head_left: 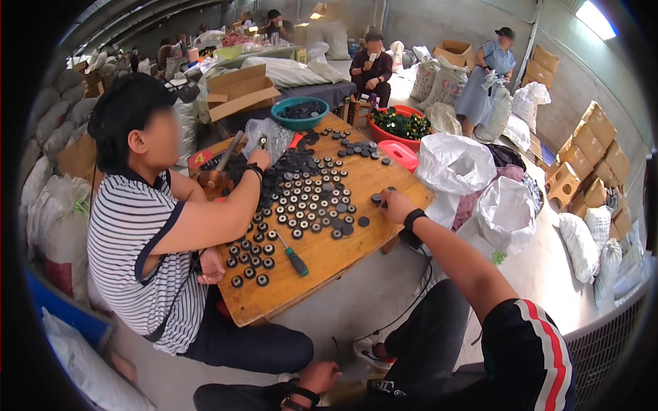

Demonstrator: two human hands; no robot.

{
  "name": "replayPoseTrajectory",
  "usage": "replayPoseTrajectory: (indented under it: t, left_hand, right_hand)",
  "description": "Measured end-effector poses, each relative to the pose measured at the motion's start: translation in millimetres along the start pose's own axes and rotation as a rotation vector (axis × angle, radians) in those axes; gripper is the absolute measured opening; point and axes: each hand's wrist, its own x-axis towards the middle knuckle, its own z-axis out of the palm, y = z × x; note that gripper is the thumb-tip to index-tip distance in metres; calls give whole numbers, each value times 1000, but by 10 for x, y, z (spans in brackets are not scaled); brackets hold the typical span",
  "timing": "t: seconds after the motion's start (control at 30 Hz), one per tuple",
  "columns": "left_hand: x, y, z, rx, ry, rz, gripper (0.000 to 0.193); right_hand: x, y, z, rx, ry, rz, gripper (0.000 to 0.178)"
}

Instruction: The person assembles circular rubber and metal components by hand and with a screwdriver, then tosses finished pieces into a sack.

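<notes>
My right hand (396,207) reaches onto the wooden table's right side, fingers bent and closed at a small black disc (376,198). Another dark disc (391,188) lies at its fingertips. My left hand (321,376) rests low over my lap with its fingers curled in, and nothing shows in it. Left of my right hand, many small black wheels with pale metal centres (312,198) stand in rows, with plain black discs (347,229) among them. A screwdriver with a green and black handle (296,262) lies near the table's front edge.
At the left a co-worker in a striped top (147,253) reaches to a clear plastic bag (269,137) beside a hammer (229,152). Behind stand a teal basin (299,123) and a red basin (404,142). White sacks (506,216) stand right; a black cable (404,312) crosses the floor.
</notes>
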Motion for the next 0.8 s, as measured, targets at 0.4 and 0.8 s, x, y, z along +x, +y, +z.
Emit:
replayPoseTrajectory:
  t: [0.4,0.8]
  left_hand:
    - [24,-111,75,58,78,114,25]
    - [-55,497,-251,-367,237,102,25]
  right_hand:
    - [505,-14,273,-180,-57,-52,24]
    - [-868,-1023,-202,450,2,-472,28]
